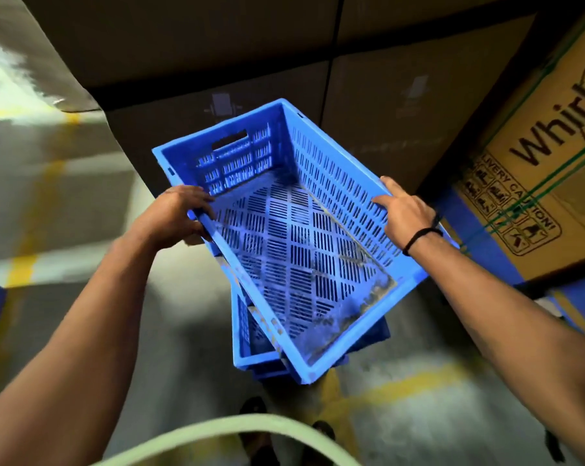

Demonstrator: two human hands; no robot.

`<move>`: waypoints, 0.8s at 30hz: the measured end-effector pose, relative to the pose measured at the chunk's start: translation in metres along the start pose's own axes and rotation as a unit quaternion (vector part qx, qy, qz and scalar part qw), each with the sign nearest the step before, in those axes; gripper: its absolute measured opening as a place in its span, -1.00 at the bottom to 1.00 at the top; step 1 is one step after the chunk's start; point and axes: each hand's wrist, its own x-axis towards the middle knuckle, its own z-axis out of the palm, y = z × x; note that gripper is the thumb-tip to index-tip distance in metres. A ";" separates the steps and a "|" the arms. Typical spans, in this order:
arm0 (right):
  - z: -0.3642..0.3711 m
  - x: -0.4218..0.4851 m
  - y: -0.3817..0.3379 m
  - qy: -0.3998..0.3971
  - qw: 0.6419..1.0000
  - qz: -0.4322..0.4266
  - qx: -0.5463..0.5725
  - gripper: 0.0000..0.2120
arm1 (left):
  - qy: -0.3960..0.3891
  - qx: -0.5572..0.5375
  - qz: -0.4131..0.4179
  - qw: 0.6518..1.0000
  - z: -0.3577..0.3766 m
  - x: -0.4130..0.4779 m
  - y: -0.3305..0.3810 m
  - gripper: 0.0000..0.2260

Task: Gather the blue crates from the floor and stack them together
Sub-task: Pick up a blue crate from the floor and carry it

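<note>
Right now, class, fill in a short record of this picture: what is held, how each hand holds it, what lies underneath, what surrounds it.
held: blue slatted plastic crate, tilted, no goods inside
left hand: grips its left rim
right hand: holds its right rim, thumb inside
underneath: second blue plastic crate, partly hidden
stacked: not yet; held crate askew above it
surroundings: brown cardboard cartons behind, printed carton at right, yellow floor line

We take the printed carton [536, 156] bound in green straps [519, 201] as our landmark, plain brown cartons [378, 105] stacked to its left, grey concrete floor [183, 331] below it, yellow painted lines [22, 267] crossing that floor, bright glare [2, 72] far to its left.
</note>
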 end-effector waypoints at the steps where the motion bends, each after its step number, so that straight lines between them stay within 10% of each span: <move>1: -0.001 0.002 -0.001 -0.012 1.000 0.000 -0.011 -0.50 | -0.016 -0.007 -0.029 0.999 -0.001 0.000 0.003 -0.65; 6: -0.015 0.028 -0.009 -0.060 0.995 -0.079 -0.028 -0.49 | 0.044 -0.217 -0.179 0.958 0.012 -0.020 0.026 -0.26; 10: -0.024 0.055 -0.014 -0.117 0.982 -0.148 -0.019 -0.53 | 0.125 -0.281 -0.280 0.909 0.050 -0.037 0.066 -0.34; 24: -0.013 0.017 0.001 -0.062 0.993 -0.056 0.078 -0.49 | 0.077 -0.286 -0.251 0.922 0.042 0.002 0.060 -0.33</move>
